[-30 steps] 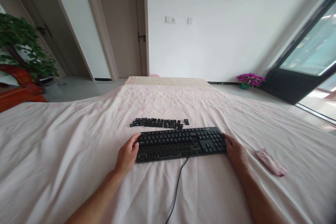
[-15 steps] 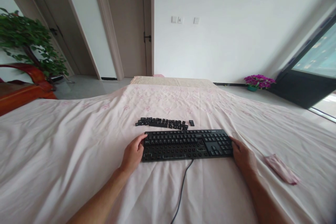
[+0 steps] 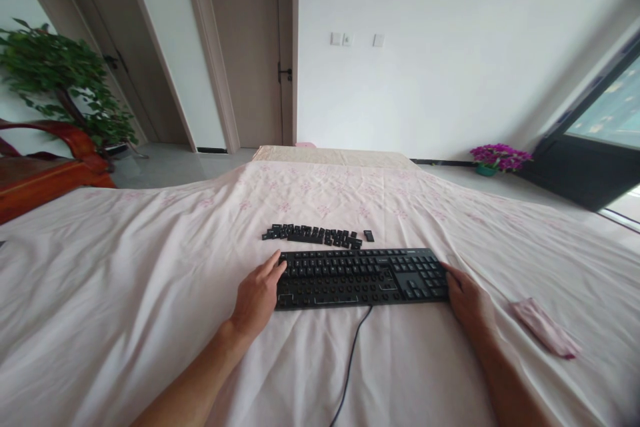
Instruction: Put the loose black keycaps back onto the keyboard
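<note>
A black keyboard (image 3: 363,277) lies on a pale pink sheet (image 3: 150,267), its cable (image 3: 350,367) running toward me. Several of its lower keys are off, leaving bare sockets. My left hand (image 3: 257,295) grips the keyboard's left end, thumb on top near the corner. My right hand (image 3: 467,300) holds the right end by the number pad. A row of several loose black keycaps (image 3: 313,235) lies just beyond the keyboard, with one separate keycap (image 3: 369,235) at its right.
A folded pink cloth (image 3: 545,335) lies on the sheet to the right. A red wooden chair (image 3: 55,170) and a green plant (image 3: 65,87) stand at the left. Doors, a flower pot (image 3: 497,158) and a window sit beyond the bed.
The view has turned slightly left, so everything sits a little further right in the picture. Both hands stay on the keyboard's ends; my left thumb has stretched out over the corner.
</note>
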The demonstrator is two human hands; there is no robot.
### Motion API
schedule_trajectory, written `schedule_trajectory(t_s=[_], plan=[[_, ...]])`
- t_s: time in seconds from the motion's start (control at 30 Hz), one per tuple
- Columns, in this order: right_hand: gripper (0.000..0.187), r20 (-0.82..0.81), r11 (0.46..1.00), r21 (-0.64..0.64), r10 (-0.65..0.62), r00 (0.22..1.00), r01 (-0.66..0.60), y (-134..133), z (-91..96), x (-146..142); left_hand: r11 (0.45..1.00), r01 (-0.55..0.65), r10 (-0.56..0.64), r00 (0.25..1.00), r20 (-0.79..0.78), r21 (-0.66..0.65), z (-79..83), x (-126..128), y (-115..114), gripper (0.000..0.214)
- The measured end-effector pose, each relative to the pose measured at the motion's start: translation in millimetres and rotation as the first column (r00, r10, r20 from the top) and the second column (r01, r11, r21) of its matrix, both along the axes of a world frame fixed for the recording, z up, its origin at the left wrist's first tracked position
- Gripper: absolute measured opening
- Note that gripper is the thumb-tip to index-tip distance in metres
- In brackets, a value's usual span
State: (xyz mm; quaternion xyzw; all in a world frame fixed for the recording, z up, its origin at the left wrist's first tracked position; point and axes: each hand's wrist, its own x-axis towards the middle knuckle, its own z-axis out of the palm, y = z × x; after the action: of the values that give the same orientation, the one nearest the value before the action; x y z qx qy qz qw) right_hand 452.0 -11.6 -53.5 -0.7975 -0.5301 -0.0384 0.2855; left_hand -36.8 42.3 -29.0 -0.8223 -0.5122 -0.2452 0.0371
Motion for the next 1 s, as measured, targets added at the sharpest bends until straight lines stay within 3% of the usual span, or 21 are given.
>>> schedule_trajectory(t_s=[0.27, 0.67, 1.0], plan=[[0.049, 0.007, 1.000, -0.012, -0.012, 1.000, 0.012, -1, 3.4, -2, 0.999, 0.047, -0.047, 0.998, 0.028, 0.026, -5.0, -1, 0, 0.051], [0.047, 0.002, 1.000, 0.017, 0.001, 1.000, -0.001, -2, 3.5, -4, 0.996, 0.078, -0.073, 0.994, 0.087, -0.051, 2.1, 1, -2, 0.054], [0.049, -0.006, 1.000, 0.015, 0.010, 1.000, -0.009, -1, 0.8, -1, 0.996, 0.090, -0.088, 0.991, 0.098, -0.018, 6.0, 1, -2, 0.047]])
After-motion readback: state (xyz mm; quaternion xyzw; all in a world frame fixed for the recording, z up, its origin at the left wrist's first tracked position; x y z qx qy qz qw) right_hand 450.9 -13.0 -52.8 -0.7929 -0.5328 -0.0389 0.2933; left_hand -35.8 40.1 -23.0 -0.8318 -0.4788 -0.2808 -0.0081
